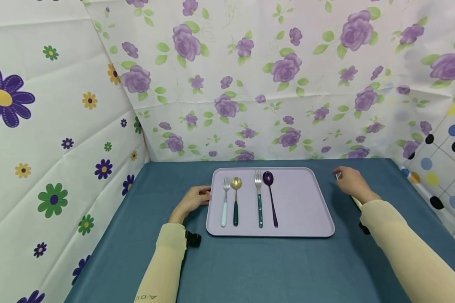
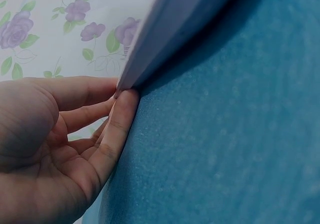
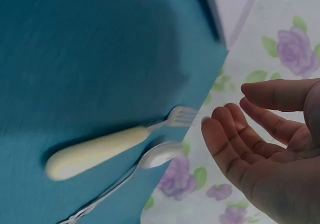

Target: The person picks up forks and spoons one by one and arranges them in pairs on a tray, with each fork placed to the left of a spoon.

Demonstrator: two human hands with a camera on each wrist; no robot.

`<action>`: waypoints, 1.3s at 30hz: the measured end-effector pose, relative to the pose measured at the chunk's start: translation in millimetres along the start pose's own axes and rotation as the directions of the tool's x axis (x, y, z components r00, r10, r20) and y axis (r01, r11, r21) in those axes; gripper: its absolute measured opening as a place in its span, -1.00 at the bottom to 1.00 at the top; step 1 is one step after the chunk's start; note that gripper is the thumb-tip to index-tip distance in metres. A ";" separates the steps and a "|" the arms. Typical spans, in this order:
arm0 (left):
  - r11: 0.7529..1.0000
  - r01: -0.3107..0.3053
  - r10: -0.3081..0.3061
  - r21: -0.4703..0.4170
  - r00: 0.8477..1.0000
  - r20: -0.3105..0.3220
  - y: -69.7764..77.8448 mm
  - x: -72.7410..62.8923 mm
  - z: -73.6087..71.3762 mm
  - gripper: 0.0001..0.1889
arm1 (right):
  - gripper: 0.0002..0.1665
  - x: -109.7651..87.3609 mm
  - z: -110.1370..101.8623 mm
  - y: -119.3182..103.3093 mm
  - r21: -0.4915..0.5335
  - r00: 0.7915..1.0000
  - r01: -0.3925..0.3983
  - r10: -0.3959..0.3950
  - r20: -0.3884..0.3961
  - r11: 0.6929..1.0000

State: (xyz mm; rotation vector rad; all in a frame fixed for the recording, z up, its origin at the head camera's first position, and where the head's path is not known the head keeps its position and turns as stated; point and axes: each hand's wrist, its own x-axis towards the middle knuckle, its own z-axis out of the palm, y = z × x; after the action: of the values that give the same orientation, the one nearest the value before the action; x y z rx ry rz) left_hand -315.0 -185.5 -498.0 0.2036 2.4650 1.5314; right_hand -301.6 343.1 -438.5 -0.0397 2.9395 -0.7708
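Note:
A pale lilac tray [image 1: 299,202] lies on the blue-green cloth. My left hand [image 1: 193,201] is at its left edge; in the left wrist view the thumb and a finger pinch the tray's rim [image 2: 142,48]. Beyond the tray's right side hovers my right hand [image 1: 352,183], its fingers loosely bent and nothing held between them. Beside that hand, a fork with a cream handle [image 3: 97,151] and a silver spoon [image 3: 160,155] lie on the cloth. In the head view the hand mostly hides both.
On the tray lie a light-handled fork [image 1: 224,210], a gold spoon with a dark green handle [image 1: 235,208], a green-handled fork [image 1: 259,206] and a dark purple spoon [image 1: 273,202]. Flowered sheets [image 1: 227,84] hang behind the table and at both sides.

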 end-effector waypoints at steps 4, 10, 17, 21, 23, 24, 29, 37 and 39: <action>1.000 -0.004 0.004 -0.005 1.000 0.002 0.5 -1.0 -0.3 -0.51 | -0.47 -1.8 0.4 8.9 0.000 1.000 -0.018 0.018 -0.015 1.000; 1.000 -0.006 0.006 -0.009 1.000 0.004 -0.2 -0.6 -0.4 -0.51 | -0.46 -4.3 0.4 15.8 0.022 0.999 -0.038 0.039 -0.026 0.999; 1.000 0.003 -0.003 -0.012 1.000 0.001 0.6 0.9 0.2 -0.51 | -0.41 -3.0 6.8 32.9 -0.056 0.998 -0.020 0.017 -0.055 0.998; 1.000 0.008 -0.008 -0.010 1.000 -0.001 0.7 1.2 0.2 -0.51 | -0.42 -5.3 8.8 38.1 -0.082 0.999 -0.013 0.009 -0.041 0.997; 1.000 0.007 -0.007 -0.009 1.000 0.000 0.5 0.7 0.0 -0.51 | -0.42 -5.7 9.5 39.9 -0.089 1.000 -0.011 0.008 -0.031 0.996; 1.000 0.009 -0.009 -0.009 1.000 0.000 0.3 0.5 -0.1 -0.51 | -0.42 -5.5 9.8 40.6 -0.089 1.000 -0.012 0.010 -0.023 0.996; 1.000 0.009 -0.009 -0.008 1.000 -0.005 -0.3 -0.9 -0.3 -0.51 | -0.43 -3.2 13.3 44.1 -0.102 1.000 -0.011 0.010 -0.009 0.995; 1.000 0.007 -0.007 -0.002 1.000 -0.008 3.2 -3.2 0.5 -0.51 | -0.47 -2.8 20.4 44.2 -0.200 1.000 0.004 -0.006 -0.009 0.980; 1.000 0.007 -0.007 -0.001 1.000 -0.011 3.8 -3.0 0.5 -0.51 | -0.48 -3.4 21.4 42.1 -0.218 1.000 0.004 -0.007 -0.013 0.976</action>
State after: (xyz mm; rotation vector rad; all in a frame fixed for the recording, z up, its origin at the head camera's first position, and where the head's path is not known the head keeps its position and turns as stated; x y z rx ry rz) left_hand -311.9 -184.1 -494.4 0.1868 2.4705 1.5347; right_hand -295.9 369.5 -477.4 -0.0604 3.0237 -0.4469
